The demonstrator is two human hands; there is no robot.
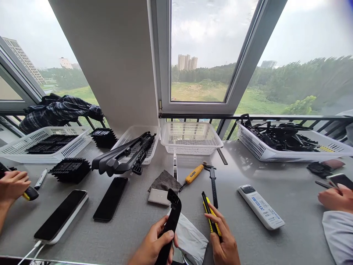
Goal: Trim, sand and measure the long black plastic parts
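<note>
My left hand (pixel 153 246) is closed around a long black plastic part (pixel 171 217), holding it upright above the grey table (pixel 275 187) near the front edge. My right hand (pixel 224 241) grips a yellow and black utility knife (pixel 210 213) that lies flat on the table, fingers over its handle. Under and between my hands lies a grey-white cloth (pixel 190 239).
On the table: two phones (pixel 110 198) (pixel 61 216), a small white box (pixel 159 197), a dark cloth (pixel 165 180), a yellow-handled tool (pixel 194 173), a black caliper (pixel 213 184), a white remote (pixel 260 207). White baskets (pixel 190 138) (pixel 46 145) (pixel 289 147) stand along the window. Other people's hands (pixel 12 186) (pixel 335 198) work at both sides.
</note>
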